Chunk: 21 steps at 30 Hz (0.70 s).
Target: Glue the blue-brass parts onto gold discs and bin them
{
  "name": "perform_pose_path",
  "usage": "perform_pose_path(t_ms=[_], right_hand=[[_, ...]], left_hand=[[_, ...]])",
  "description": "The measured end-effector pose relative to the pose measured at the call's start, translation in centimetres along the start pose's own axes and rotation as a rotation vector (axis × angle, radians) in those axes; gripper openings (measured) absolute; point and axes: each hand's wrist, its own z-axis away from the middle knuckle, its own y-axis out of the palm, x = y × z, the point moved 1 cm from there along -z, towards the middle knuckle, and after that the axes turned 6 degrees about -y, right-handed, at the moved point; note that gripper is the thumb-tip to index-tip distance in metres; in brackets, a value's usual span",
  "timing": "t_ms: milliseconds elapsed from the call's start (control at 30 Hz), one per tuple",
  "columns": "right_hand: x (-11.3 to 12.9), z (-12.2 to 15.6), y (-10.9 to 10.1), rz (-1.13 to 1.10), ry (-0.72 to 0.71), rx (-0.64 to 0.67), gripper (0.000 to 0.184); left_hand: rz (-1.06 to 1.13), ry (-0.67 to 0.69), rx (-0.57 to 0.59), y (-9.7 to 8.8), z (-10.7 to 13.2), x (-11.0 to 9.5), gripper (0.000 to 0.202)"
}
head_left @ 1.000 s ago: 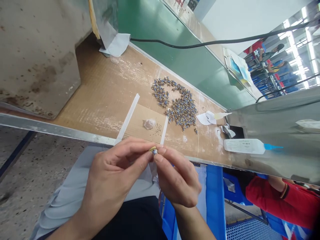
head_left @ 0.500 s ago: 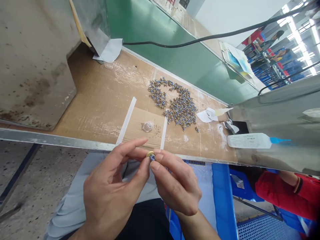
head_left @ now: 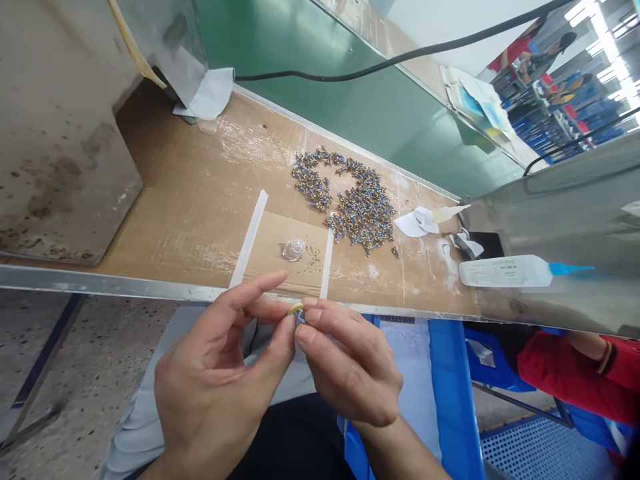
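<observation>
My left hand pinches a small part with a round yellow disc and a blue body between thumb and fingertips. From the other side, the thumb and index finger of my right hand close on the same part, hiding much of it. Both hands are just off the bench's front edge. Behind them, a small clear lump or cup sits on a cardboard square with tiny specks beside it. Farther back lies a pile of small blue and brass-coloured parts.
A white bottle with a blue nozzle lies at the right, near a paper scrap and a pale nozzle tip. White tape strips flank the cardboard. A metal housing stands left; a blue crate is below right.
The camera view has shifted slightly. Both hands keep their pinch on the small part, which looks slightly turned between the fingertips.
</observation>
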Motion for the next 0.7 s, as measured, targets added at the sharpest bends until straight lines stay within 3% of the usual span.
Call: perform_pose_path(t_ms=[100, 267, 400, 700], right_hand=[[0.3, -2.2, -0.4, -0.052, 0.087, -0.161, 0.043], [0.0, -4.1, -1.0, -0.271, 0.374, -0.088, 0.029], [-0.2, -4.2, -0.9, -0.383, 0.435, -0.074, 0.026], [-0.5, -3.8, -1.1, -0.412, 0.443, -0.079, 0.024]], left_hand=[[0.003, -0.041, 0.009, -0.2, -0.3, -0.2, 0.049], [-0.038, -0.036, 0.02, -0.3, 0.0, 0.0, 0.047], [-0.065, -0.05, 0.037, -0.2, 0.1, 0.1, 0.05], [-0.093, -0.051, 0.075, -0.3, 0.0, -0.1, 0.05]])
